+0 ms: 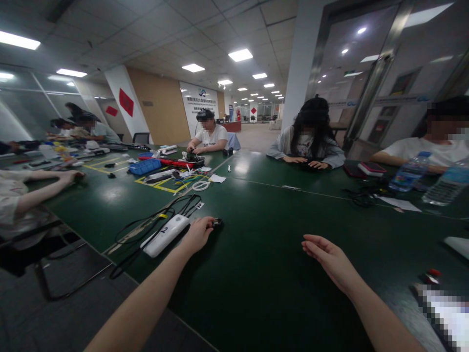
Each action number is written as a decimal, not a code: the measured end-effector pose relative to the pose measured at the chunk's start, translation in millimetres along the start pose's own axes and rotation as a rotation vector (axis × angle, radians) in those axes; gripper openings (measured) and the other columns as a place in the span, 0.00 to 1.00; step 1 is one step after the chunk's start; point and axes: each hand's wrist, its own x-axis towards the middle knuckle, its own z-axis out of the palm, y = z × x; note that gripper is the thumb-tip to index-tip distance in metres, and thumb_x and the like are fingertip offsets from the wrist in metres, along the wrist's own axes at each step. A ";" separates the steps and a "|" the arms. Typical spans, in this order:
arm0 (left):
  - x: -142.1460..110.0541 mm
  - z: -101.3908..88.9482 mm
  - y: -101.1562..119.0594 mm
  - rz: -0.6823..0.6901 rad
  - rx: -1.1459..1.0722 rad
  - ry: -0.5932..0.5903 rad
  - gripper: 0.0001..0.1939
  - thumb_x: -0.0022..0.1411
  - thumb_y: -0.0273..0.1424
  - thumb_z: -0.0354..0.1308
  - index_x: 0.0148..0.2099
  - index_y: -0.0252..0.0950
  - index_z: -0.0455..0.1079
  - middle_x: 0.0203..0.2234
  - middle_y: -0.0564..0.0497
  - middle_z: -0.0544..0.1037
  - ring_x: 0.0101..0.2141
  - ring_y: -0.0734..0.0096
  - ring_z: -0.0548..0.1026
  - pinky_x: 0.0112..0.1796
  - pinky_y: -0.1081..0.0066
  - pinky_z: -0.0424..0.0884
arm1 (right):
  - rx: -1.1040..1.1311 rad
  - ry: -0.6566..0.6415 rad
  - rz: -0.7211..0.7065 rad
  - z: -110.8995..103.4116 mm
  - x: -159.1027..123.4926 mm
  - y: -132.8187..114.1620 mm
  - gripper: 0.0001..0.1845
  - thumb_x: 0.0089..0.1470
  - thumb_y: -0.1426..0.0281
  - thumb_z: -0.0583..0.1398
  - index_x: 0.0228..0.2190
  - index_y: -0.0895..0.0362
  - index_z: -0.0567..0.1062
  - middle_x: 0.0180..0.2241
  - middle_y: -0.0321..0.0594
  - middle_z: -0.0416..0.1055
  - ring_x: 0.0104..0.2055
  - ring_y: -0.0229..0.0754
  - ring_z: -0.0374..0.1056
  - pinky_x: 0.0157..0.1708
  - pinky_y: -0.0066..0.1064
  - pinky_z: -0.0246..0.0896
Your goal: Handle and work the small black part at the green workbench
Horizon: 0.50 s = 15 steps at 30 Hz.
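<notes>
My left hand point(198, 235) is over the green table point(264, 288), its thumb and fingers pinched on a small dark object point(218, 223). That object is partly covered by the fingertips, and its kind is too small to make out. Just left of this hand lies a long white case point(164, 237) marked "2", with black cables point(137, 226) looped around it. My right hand point(330, 256) is held over the table to the right, apart from any object. Its fingers lie together with the thumb close against them, and nothing shows in them.
A blue basket point(144, 166), a white cable coil point(201, 186) and paper scraps point(218, 179) lie farther off. Water bottles point(410, 171) stand at the right. A red-capped item point(433, 276) is near the right edge. Several people sit around the table; one person's arm point(47, 188) reaches in from the left.
</notes>
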 end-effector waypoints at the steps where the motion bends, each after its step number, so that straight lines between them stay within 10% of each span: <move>1: -0.4 -0.2 0.9 0.004 0.009 -0.008 0.15 0.55 0.27 0.50 0.46 0.36 0.63 0.33 0.49 0.72 0.38 0.66 0.68 0.42 0.65 0.62 | -0.001 0.001 -0.002 0.1 0.2 0.2 0.18 0.41 0.64 0.63 0.38 0.54 0.74 0.36 0.40 0.73 0.42 0.46 0.68 0.43 0.37 0.63; 15: -0.2 -3.0 3.7 -0.036 -0.013 -0.005 0.13 0.55 0.35 0.51 0.43 0.37 0.66 0.33 0.49 0.74 0.37 0.65 0.70 0.39 0.66 0.64 | -0.004 0.020 0.000 4.2 -2.8 -3.4 0.16 0.41 0.63 0.63 0.36 0.53 0.74 0.36 0.40 0.74 0.42 0.47 0.68 0.44 0.39 0.62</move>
